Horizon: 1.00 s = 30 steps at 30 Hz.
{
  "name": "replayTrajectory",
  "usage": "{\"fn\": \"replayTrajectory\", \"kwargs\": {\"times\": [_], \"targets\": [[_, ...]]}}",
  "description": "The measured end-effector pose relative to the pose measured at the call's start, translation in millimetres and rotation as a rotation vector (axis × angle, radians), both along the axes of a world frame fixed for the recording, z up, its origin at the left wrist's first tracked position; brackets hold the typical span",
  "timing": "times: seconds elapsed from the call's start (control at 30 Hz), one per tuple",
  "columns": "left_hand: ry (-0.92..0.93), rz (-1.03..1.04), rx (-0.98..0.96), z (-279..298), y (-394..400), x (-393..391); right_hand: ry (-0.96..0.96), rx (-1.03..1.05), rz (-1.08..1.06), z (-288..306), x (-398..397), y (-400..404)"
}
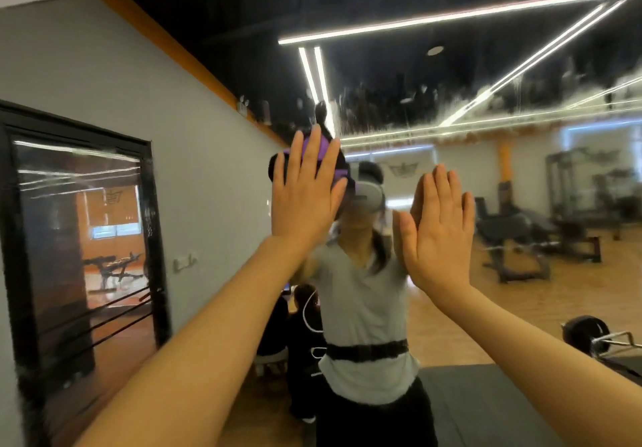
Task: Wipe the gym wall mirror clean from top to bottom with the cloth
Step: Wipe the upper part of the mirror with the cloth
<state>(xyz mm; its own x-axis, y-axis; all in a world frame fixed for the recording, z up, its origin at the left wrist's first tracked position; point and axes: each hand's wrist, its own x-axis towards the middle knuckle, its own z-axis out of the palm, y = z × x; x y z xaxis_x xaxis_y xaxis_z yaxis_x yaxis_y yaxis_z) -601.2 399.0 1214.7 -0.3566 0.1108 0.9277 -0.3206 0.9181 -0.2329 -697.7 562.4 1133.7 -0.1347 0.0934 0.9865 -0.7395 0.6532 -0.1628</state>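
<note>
While left hand point(305, 189) presses flat, cloth point(314, 154) sits under grip.

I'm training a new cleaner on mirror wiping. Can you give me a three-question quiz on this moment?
1. True or false: the left hand presses the purple cloth flat against the mirror.
2. What does the right hand hold? A) a spray bottle B) nothing, its fingers are straight C) a second cloth
3. Where do cloudy streaks show on the glass: above the hands or below them?

Key: 1 true; 2 B; 3 above the hands.
</note>
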Motion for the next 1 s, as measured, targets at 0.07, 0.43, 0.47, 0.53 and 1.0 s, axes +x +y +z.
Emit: {"fn": "replayTrajectory", "kwargs": {"times": [0.07,0.43,0.47,0.53,1.0], "targets": [[0.011,-0.014,-0.027,36,-4,2,0.012,-0.018,-0.013,2,4,-8],[0.02,-0.09,-0.159,37,-24,0,0.028,-0.01,-0.066,-6,26,-36],[0.023,-0.098,-0.172,26,-27,0,0.028,-0.004,-0.073,-9,27,-38],[0.012,-0.108,-0.184,-4,-34,2,0.027,0.008,-0.078,-13,30,-40],[-0.044,-0.047,-0.301,-69,-63,24,-0.028,0.011,-0.061,-20,34,-63]]}}
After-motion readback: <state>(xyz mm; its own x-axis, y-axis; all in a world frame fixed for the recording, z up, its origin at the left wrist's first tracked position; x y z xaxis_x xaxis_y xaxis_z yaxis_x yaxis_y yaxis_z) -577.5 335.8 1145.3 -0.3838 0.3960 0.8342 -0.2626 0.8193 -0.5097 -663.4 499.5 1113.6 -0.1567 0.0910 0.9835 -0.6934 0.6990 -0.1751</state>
